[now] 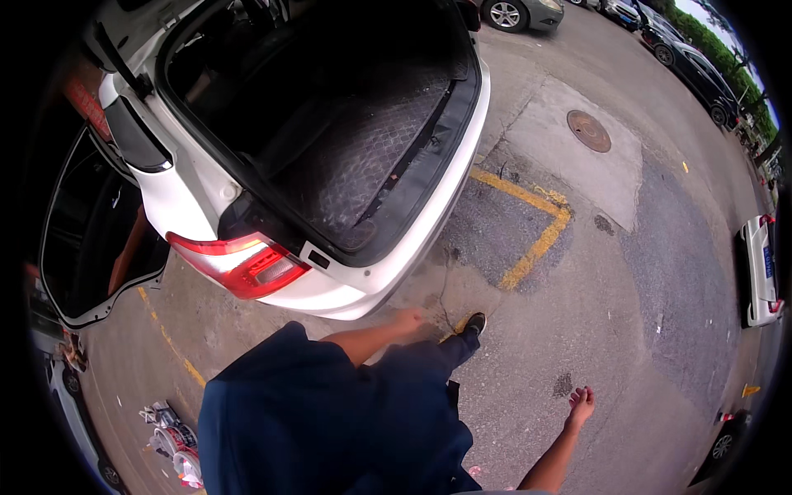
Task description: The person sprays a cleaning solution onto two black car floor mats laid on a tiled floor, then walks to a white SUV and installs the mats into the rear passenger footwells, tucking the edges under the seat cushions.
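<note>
A white car (462, 202) stands before me with its tailgate raised and its boot open. Inside lies a dark quilted boot mat (363, 148) with pale dusty marks. My left hand (407, 322) hangs just below the rear bumper, smeared by motion, so its fingers are unclear. Out to my right, well away from the car, my right hand (582, 402) swings over the pavement. Its fingers are loosely bent and apart, with nothing visible in them. The red and white tail light (264, 268) is on the car's near left corner.
A side door (103, 223) of the white car stands open at left. Buckets and bags (173, 441) sit on the ground at lower left. Yellow lines (540, 247) and a manhole cover (588, 130) mark the pavement. Parked cars, including a white one (759, 272), line the edges.
</note>
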Available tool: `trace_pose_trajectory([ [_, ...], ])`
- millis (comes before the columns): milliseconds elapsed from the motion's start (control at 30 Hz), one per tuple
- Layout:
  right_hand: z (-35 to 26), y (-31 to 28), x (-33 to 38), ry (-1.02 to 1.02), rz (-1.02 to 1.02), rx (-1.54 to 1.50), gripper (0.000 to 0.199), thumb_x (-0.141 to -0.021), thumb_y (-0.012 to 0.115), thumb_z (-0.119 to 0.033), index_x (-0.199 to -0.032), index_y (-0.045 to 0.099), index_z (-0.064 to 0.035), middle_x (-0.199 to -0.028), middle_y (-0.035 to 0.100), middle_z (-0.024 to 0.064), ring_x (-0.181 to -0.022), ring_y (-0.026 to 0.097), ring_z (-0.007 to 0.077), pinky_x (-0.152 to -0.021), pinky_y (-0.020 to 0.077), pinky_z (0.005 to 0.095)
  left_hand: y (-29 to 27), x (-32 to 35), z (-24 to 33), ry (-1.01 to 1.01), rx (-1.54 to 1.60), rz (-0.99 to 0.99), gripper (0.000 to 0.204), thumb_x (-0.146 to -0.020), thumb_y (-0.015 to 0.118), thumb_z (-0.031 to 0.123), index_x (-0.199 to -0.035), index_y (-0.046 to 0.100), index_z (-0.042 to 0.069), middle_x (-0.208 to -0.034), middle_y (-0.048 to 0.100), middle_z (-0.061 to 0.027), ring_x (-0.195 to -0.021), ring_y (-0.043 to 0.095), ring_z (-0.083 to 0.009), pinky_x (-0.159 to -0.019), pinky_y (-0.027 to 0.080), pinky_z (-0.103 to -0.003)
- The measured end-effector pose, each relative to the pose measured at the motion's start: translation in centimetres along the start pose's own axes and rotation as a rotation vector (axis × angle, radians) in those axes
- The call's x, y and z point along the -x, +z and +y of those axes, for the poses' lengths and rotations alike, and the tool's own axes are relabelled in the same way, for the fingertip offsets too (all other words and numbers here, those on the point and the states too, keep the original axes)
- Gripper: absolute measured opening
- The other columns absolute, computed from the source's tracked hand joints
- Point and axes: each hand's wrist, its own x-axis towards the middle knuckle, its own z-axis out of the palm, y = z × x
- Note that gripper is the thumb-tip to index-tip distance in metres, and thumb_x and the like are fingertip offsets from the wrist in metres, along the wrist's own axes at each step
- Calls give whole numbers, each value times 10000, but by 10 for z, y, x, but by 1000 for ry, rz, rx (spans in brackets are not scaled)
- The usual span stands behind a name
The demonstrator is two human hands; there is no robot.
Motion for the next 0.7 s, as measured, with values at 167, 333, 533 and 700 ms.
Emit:
trace_pose_trajectory([
  [167, -36, 64, -135, 122, -256, 94, 259, -867, 521, -167, -1101, 505, -58, -914, 608, 65, -683, 574, 141, -540, 451, 228, 19, -74, 1, -215, -302, -12, 203, -729, 539, 172, -832, 658, 43, -822, 639, -148, -741, 615, -300, -619, 480, -404],
  [333, -3, 38, -176, 647, -391, 340, 298, -796, 585, -257, -1067, 524, -149, -866, 608, 45, -706, 592, 207, -591, 477, 343, 30, -142, 23, -354, -415, -150, 205, -751, 503, 91, -852, 678, 54, -851, 648, -140, -794, 629, -290, -653, 507, -403],
  [533, -33, 45, -307, 976, -253, 383, 144, -784, 518, -185, -906, 484, -116, -776, 546, 49, -600, 506, 183, -484, 390, 314, -2, -330, 162, -551, 405, 429, 258, -712, 594, 318, -835, 670, 105, -783, 651, -116, -725, 633, -261, -630, 491, -387],
  [700, -85, 119, -537, 937, -129, 368, 38, -774, 462, -124, -771, 450, -88, -701, 493, 52, -512, 435, 163, -395, 317, 290, 7, -461, 202, -600, 277, 418, 215, -715, 608, 262, -853, 670, 110, -809, 650, -108, -743, 632, -271, -624, 493, -400],
])
